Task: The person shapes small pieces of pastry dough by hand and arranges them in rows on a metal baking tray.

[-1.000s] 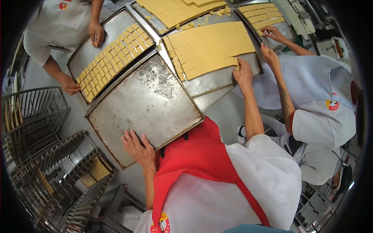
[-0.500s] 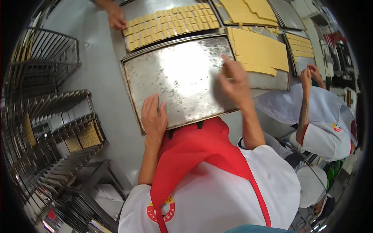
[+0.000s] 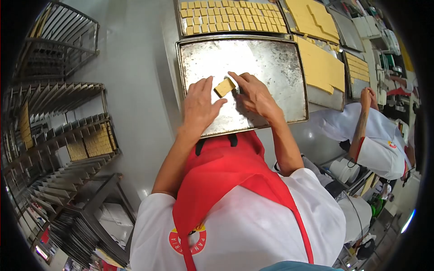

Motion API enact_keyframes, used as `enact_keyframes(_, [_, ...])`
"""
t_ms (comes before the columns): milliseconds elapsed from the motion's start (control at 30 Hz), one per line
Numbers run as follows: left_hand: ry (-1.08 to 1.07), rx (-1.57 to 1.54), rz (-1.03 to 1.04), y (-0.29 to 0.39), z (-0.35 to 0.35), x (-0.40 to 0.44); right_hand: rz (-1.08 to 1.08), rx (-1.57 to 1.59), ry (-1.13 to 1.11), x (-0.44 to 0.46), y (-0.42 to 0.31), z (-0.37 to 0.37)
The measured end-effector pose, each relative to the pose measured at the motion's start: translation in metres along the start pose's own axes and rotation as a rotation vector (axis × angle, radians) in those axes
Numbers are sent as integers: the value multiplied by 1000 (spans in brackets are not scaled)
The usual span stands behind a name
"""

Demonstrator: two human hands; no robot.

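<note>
A small yellow dough piece is between my two hands, over a scuffed metal baking tray. My left hand is open at the piece's left, fingers stretched forward and thumb apart. On the other side is my right hand, its fingers spread and slightly bent, the index finger reaching to the piece's upper right corner. Whether the fingertips touch the piece is hard to make out. Past the tray's far edge, another tray holds rows of small yellow dough pieces.
Large yellow dough sheets lie on trays to the right. A tray of dough strips is farther right, near a co-worker's hands. Metal racks with trays stand at the left.
A dough piece now shows between my hands above the bare tray. My right hand has moved inward, and my left hand farther over the tray. The other hand at the far tray is gone from view.
</note>
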State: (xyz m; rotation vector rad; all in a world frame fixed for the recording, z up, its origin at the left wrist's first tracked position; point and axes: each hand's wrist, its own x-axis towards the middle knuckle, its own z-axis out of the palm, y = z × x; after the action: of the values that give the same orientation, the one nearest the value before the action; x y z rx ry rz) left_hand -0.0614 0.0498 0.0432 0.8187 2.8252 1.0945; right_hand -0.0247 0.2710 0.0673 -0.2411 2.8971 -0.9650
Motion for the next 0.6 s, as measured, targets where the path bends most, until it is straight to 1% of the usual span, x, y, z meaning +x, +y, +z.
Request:
enact_keyframes(67, [24, 8, 8, 5, 13, 10, -23, -44, -1, 8, 2, 12])
enact_keyframes(133, [-57, 32, 45, 4, 24, 18, -27, -74, 0, 15, 13, 23])
enact_keyframes(167, [24, 6, 95, 1, 35, 17, -25, -103, 8, 17, 17, 27])
enact_keyframes(300, [8, 6, 64, 6, 30, 6, 28, -83, 39, 6, 16, 20])
enact_keyframes(333, [7, 9, 63, 7, 24, 2, 75, 24, 139, 3, 20, 23])
enact_keyframes(367, [-36, -6, 71, 7, 19, -3, 125, 132, 239, 2, 23, 24])
enact_keyframes(400, [-80, -24, 79, 7, 14, -6, 127, 133, 240, 5, 23, 20])
enact_keyframes(433, [-164, -34, 62, 8, 8, -5, 313, 587, 192, 8, 25, 14])
enact_keyframes(467, [-169, -34, 62, 6, 7, -3, 493, 1044, 134, 11, 24, 10])
enact_keyframes(500, [-172, -87, 57, 5, 4, 0, 468, 1259, 151, 14, 20, 8])
enact_keyframes(567, [-177, -133, 48, 4, -1, 11, 445, 1264, 145, 24, 19, 8])
enact_keyframes(600, [-159, -262, -140, 9, -8, 23, 420, 1262, 140, 29, 17, 8])
